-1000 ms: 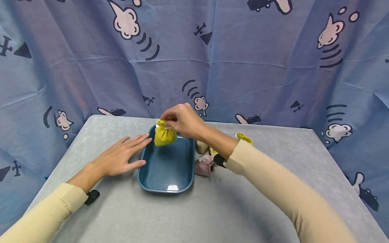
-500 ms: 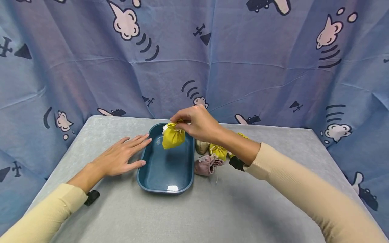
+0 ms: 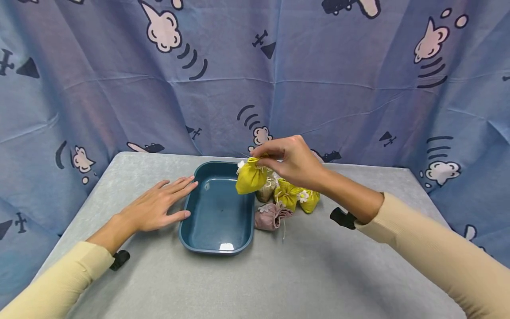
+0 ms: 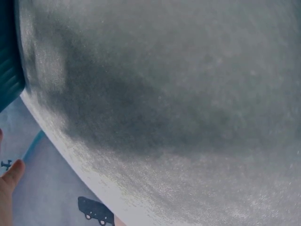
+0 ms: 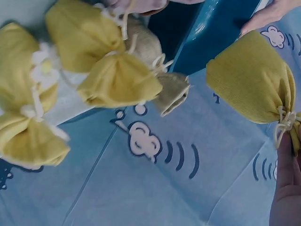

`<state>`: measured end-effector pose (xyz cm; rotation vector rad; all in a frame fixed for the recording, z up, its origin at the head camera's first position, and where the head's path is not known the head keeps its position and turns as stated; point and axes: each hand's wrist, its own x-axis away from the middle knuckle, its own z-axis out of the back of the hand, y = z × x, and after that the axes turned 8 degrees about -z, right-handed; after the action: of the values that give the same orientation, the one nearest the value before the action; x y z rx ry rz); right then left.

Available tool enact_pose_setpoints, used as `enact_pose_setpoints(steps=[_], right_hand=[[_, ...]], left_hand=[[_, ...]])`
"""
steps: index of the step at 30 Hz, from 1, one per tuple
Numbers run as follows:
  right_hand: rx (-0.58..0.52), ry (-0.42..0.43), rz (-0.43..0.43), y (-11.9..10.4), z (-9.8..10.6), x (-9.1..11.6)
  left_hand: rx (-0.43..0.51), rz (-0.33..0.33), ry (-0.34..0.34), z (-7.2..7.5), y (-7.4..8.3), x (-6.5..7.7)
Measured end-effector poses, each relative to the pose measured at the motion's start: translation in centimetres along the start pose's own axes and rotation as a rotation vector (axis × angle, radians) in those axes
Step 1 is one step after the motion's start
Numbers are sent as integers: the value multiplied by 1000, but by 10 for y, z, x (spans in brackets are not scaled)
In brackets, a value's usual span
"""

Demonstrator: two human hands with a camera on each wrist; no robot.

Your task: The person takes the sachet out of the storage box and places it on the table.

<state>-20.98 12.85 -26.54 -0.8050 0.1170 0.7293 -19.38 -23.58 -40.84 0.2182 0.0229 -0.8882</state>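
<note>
My right hand (image 3: 295, 159) pinches the gathered neck of a small yellow drawstring pouch (image 3: 250, 178), which hangs above the right rim of a blue tray (image 3: 217, 252). In the right wrist view the pouch (image 5: 251, 77) dangles from my fingers, its white cord tied in a bow. With fingers spread, my left hand (image 3: 159, 206) touches the tray's left rim. Right of the tray lie two yellow pouches, the nearer to it (image 3: 286, 195) and one with a white flower (image 3: 310, 201), plus a beige pouch (image 3: 266, 191) and a pink pouch (image 3: 271, 217).
A grey-covered table (image 3: 279, 279) carries everything. Behind it hangs a blue patterned curtain (image 3: 223, 57). Black wrist straps show at both cuffs. The left wrist view holds mostly tabletop (image 4: 164, 94), with a bit of the tray (image 4: 8, 61) at its left edge.
My right hand has carried the yellow pouch rightward, from over the tray's left part to its right rim. The other pouches have come into view from behind my arm. My left hand stays put.
</note>
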Motion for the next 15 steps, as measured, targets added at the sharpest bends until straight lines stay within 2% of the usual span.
enact_pose_setpoints(steps=[15], right_hand=[[68, 110, 18, 10, 46, 38]], left_hand=[[-22, -15, 16, -1, -1, 0]])
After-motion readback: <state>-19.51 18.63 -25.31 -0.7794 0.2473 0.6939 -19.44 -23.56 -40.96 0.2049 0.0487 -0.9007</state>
